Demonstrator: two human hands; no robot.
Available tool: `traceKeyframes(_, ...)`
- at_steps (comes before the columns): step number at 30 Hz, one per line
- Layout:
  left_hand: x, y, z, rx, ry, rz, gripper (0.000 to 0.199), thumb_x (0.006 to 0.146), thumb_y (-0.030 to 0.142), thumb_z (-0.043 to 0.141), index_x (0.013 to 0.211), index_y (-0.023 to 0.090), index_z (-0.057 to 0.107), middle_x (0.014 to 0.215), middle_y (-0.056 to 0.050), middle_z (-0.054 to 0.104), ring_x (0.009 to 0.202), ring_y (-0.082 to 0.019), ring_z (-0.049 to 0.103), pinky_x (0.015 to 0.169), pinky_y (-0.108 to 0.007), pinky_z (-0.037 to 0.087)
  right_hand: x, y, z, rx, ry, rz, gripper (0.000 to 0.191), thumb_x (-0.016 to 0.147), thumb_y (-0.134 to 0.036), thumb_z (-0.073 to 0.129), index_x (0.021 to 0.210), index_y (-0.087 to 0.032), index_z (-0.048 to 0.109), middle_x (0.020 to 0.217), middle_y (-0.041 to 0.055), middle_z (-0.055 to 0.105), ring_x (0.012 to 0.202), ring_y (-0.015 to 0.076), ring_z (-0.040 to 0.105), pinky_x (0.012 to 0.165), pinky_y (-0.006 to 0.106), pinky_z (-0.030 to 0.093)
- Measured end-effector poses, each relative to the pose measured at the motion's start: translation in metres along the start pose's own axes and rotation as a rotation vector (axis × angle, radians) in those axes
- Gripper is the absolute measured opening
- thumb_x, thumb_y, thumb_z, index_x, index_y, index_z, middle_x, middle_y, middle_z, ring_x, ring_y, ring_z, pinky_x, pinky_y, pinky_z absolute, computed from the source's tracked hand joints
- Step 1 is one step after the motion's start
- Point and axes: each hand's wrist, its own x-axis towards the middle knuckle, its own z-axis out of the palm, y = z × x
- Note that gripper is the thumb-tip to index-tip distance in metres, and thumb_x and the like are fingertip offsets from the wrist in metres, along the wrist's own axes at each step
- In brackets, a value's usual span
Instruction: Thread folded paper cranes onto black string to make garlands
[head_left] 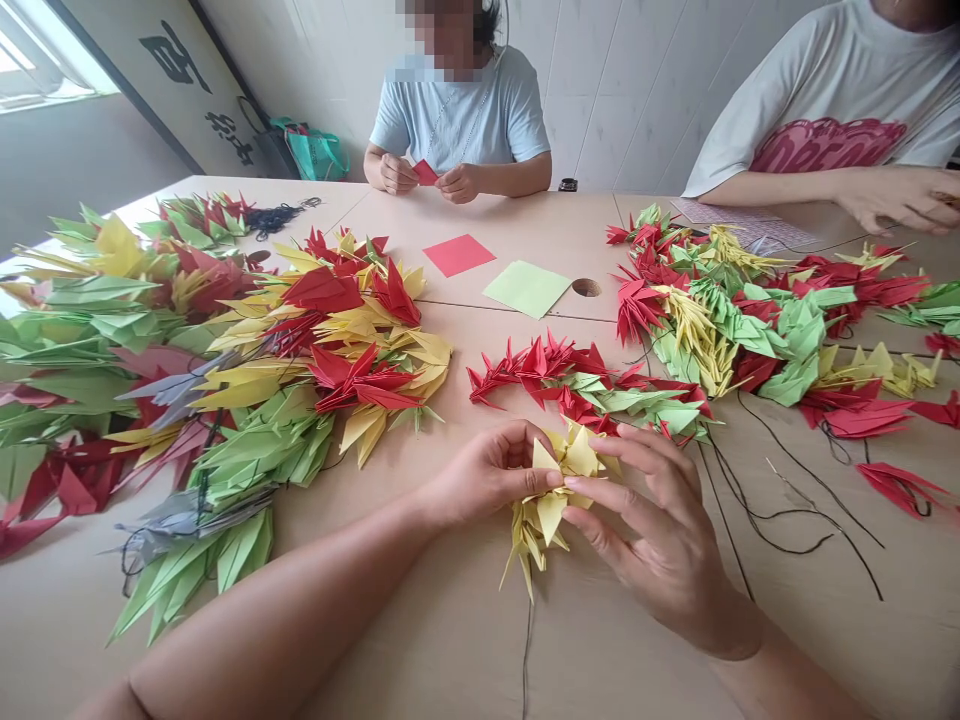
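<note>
The left hand (487, 475) and right hand (652, 530) pinched light, crushable yellow paper cranes (547, 505) at six o'clock, best held by their black thread (526, 660).

Heaps of red, yellow and green origami cranes (247, 330) cover the left of the pale table (540, 228), with another heap (772, 320) at right. A red paper square (459, 254) and a pale green one (527, 288) lie at upper middle. At the far edge, a co-worker in a pale blue T-shirt (459, 115) holds red paper (424, 172). A teal bag (315, 152) sits upper left.
</note>
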Motion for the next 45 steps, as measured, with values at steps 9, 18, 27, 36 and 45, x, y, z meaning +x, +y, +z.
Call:
traceKeyframes(9, -0.002, -0.002, 0.0, 0.11, -0.001, 0.083, 0.031, 0.075, 0.039, 0.069, 0.085, 0.014, 0.053, 0.073, 0.001, 0.053, 0.063, -0.009, 0.048, 0.059, -0.021, 0.039, -0.001, 0.003, 0.003, 0.083, -0.015, 0.04, 0.014, 0.081, -0.014, 0.062, 0.088, -0.027, 0.063, 0.105, 0.0048, 0.058, 0.106, 0.0259, 0.051, 0.094, 0.05, 0.042)
traceKeyframes(18, -0.004, 0.004, -0.003, 0.018, -0.177, 0.093, 0.031, 0.078, 0.022, 0.062, 0.108, 0.018, 0.053, 0.097, -0.006, 0.059, 0.093, -0.019, 0.056, 0.081, -0.031, 0.043, -0.005, 0.011, 0.003, 0.231, 0.046, 0.261, 0.008, 0.084, -0.019, 0.06, 0.087, -0.026, 0.061, 0.103, 0.0049, 0.056, 0.106, 0.0248, 0.052, 0.091, 0.046, 0.044)
traceKeyframes(27, -0.004, -0.005, -0.002, 0.183, -0.167, 0.064, 0.038, 0.084, 0.024, 0.059, 0.117, 0.02, 0.041, 0.085, -0.004, 0.062, 0.077, -0.013, 0.058, 0.069, -0.025, 0.045, -0.004, 0.014, 0.006, 0.257, 0.067, 0.307, 0.004, 0.086, -0.021, 0.059, 0.087, -0.024, 0.06, 0.104, 0.0056, 0.055, 0.105, 0.0232, 0.052, 0.092, 0.045, 0.043)
traceKeyframes(36, -0.002, -0.003, -0.001, 0.191, -0.05, 0.115, 0.041, 0.079, 0.03, 0.064, 0.113, 0.019, 0.044, 0.073, 0.001, 0.06, 0.066, -0.011, 0.056, 0.065, -0.024, 0.042, -0.005, 0.005, -0.003, 0.193, 0.113, -0.014, 0.027, 0.082, -0.023, 0.056, 0.109, -0.021, 0.055, 0.111, 0.0099, 0.052, 0.11, 0.0286, 0.048, 0.096, 0.053, 0.039)
traceKeyframes(45, 0.001, -0.012, -0.005, 0.267, 0.04, 0.151, 0.04, 0.077, 0.029, 0.061, 0.111, 0.018, 0.046, 0.07, 0.004, 0.055, 0.059, -0.009, 0.05, 0.056, -0.021, 0.038, -0.003, -0.005, 0.005, 0.003, 0.029, -0.252, 0.015, 0.077, -0.012, 0.065, 0.089, -0.02, 0.06, 0.108, 0.008, 0.055, 0.107, 0.0277, 0.05, 0.095, 0.052, 0.041)
